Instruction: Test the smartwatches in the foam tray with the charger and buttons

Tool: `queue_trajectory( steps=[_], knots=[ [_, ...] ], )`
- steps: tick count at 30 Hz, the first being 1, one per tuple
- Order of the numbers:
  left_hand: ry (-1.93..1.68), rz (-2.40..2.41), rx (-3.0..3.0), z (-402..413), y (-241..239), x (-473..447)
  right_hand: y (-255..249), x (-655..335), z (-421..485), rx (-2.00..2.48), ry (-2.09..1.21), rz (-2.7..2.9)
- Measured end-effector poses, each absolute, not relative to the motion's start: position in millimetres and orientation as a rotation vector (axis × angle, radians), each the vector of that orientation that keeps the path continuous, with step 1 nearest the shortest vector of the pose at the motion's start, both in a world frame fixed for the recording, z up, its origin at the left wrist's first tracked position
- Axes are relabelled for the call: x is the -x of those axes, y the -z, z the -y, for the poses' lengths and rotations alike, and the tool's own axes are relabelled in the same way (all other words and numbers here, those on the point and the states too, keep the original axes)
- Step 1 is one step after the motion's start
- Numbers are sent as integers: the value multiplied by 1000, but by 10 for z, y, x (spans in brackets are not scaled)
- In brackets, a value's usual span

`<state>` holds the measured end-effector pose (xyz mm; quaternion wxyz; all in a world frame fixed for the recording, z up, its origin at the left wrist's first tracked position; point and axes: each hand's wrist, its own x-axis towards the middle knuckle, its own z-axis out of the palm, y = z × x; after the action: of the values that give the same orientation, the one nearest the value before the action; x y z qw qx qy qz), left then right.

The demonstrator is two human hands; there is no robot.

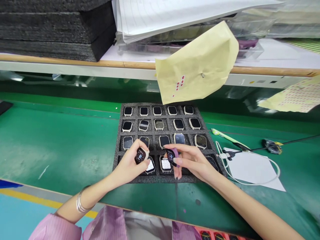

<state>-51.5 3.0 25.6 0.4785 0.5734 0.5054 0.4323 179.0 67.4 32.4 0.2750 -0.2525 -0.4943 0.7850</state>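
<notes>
A dark foam tray (147, 179) lies on the green bench, its pockets filled with rows of square smartwatch faces in pale cases. Over its front left part, my left hand (131, 161) pinches a pale-cased smartwatch (141, 156) with a lit dark screen. My right hand (191, 160) grips a purple smartwatch (172, 156) between thumb and fingers, its screen lit too. Just below the hands, a watch with a white lit screen (166, 164) sits in the front row, and another white-lit one (150, 166) is partly covered by my left hand.
On the right lie a green pen (225, 135), a white cable (276, 170), white paper (255, 170) and a small wrapped dark item (272, 146). A shelf edge (100, 66) runs behind, bearing black foam blocks (47, 30) and papers. A yellow sheet (197, 63) hangs from it.
</notes>
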Motion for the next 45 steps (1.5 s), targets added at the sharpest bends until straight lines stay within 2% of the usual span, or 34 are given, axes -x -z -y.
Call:
queue_trajectory(
  steps=[12,23,27,34,45],
  knots=[
    [-1033,-1240,-1436,-10,-265,515,-369,-1832,-665,669,-2064,1409],
    [-1189,-1178,-1391,11,-259,558,-416,-1868,-634,624,-2058,1423],
    [-1131,-1193,-1305,7,-262,533,-427,-1824,-623,614,-2119,1392],
    [-1027,-941,-981,-29,-290,488,-351,-1735,-618,752,-2187,1320],
    [-1035,-976,-961,-42,-311,507,-360,-1752,-602,793,-2114,1356]
  ],
)
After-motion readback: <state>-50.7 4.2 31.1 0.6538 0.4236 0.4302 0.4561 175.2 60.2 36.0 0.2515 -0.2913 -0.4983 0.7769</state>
